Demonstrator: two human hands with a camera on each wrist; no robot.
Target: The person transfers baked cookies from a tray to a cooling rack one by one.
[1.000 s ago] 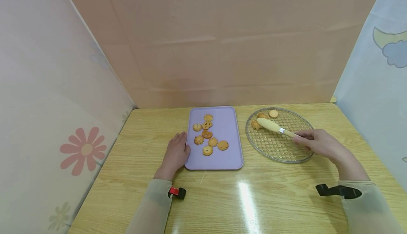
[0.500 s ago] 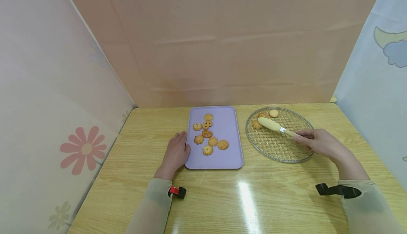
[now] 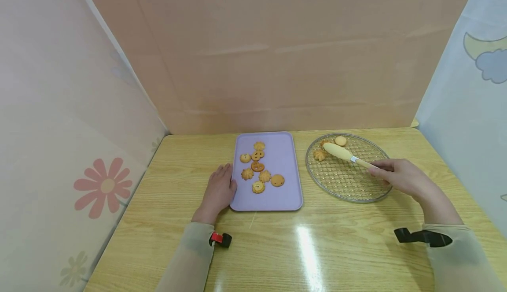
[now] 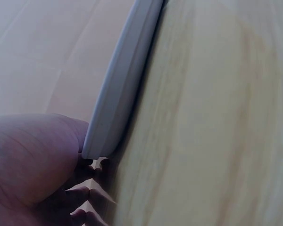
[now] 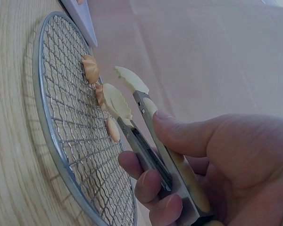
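My right hand (image 3: pixel 398 175) holds a pair of tongs (image 5: pixel 153 146) with cream, toothed heads, thumb on one arm and fingers curled round the other. The two heads stand apart. One overlaps a brown cookie (image 5: pixel 99 96) on the round wire rack (image 3: pixel 340 186) in the right wrist view. A swirled cookie (image 3: pixel 319 155) and a smooth round cookie (image 3: pixel 340 141) lie close by on the mesh. At the left, my left hand (image 3: pixel 217 188) grips the edge of a lilac tray (image 3: pixel 277 201), thumb at the rim and fingers along the outside, as the left wrist view shows.
Several cookies lie on the tray, among them a pretzel-shaped cookie (image 3: pixel 257 167) and a round dotted cookie (image 3: pixel 277 180). The wooden table (image 3: pixel 261 252) ends at a tan backdrop (image 3: pixel 277 63). Patterned panels stand on both sides.
The tongs and my right hand have shifted slightly right and away from me, so more of the swirled cookie shows. My left hand and the tray stay put.
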